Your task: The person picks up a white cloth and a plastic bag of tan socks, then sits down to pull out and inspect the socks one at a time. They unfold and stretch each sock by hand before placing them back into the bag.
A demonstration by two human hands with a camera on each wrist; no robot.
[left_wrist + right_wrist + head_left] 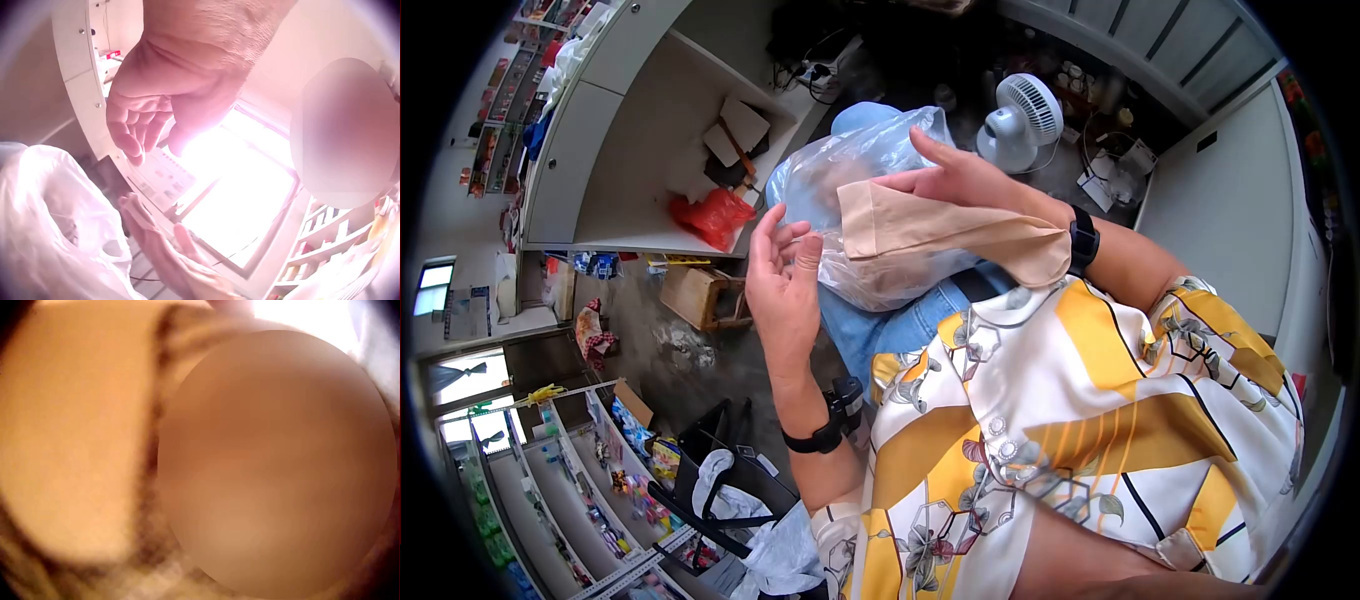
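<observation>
A beige sock lies lengthwise over my right hand, its wide cuff toward the fingers and its rounded toe by the wristband. The right thumb stands up apart, and the fingers reach straight behind the cuff. My left hand is raised facing it, fingers loosely bent with nothing between them; the left wrist view also shows this hand. Under both hands, a clear plastic bag rests on the lap. Beige fabric fills the left part of the right wrist view, close and blurred.
A white fan stands on the floor beyond the right hand. A pale cabinet with a red plastic bag inside is at the upper left. A wooden stool and stocked shelves are on the left side.
</observation>
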